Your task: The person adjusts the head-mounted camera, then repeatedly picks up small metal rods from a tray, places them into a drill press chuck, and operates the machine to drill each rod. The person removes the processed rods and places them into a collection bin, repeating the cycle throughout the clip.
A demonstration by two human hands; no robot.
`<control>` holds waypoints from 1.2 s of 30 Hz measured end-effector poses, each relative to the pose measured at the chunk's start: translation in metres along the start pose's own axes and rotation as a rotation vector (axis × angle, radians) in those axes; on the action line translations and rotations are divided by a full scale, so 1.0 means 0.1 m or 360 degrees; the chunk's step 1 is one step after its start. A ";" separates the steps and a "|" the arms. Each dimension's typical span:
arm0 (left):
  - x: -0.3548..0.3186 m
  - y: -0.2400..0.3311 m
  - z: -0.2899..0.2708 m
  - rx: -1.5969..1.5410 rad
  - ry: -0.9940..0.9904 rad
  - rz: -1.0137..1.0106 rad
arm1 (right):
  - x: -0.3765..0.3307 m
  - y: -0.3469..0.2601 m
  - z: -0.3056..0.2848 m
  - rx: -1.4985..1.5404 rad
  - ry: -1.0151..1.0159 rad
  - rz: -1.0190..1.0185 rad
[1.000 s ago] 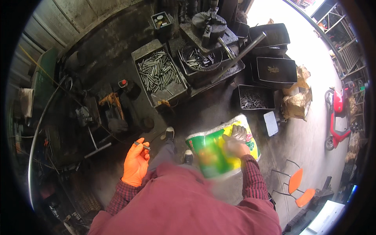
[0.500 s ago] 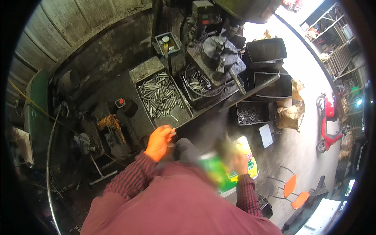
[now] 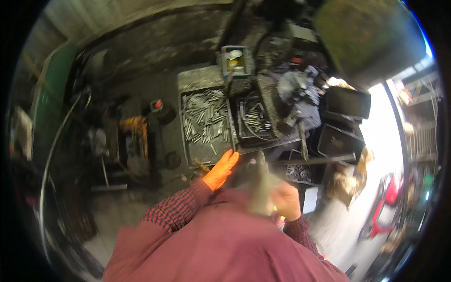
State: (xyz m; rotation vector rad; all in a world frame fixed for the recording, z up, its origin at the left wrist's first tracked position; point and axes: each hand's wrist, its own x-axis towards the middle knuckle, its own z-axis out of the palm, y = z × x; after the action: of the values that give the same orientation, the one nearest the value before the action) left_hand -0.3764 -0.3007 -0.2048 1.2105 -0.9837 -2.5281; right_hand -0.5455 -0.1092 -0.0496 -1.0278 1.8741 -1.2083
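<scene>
My left hand, in an orange glove, is by the near right corner of a metal tray. Its fingers are stretched out, and I see nothing held in them. Short metal pins lie heaped in that tray. On the right, my bare right hand is closed on a grey-beige cloth glove, smeared by motion, which stands up in front of my chest. A second tray with more metal pins sits beyond my hands.
A machine with a round chuck stands at the back right, its bar handle reaching toward me. Dark bins stand beside it. A blue-grey box holds a white-lidded container. Far right, a red scooter is parked.
My view has swung right, shifting the bench leftward relative to my body. The right hand has come up and inward with the glove, away from the green and yellow bag. My left fingers have straightened.
</scene>
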 end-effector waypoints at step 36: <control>-1.48 -1.83 1.84 0.0551 0.0266 0.1843 | -0.94 1.00 -0.61 0.2047 -0.1367 0.0326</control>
State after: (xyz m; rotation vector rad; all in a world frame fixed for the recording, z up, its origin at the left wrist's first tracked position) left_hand -0.3935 -0.0086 -0.1430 0.5677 -1.5109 -1.3671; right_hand -0.5793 0.0234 -0.1104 -0.4270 0.3198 -1.2113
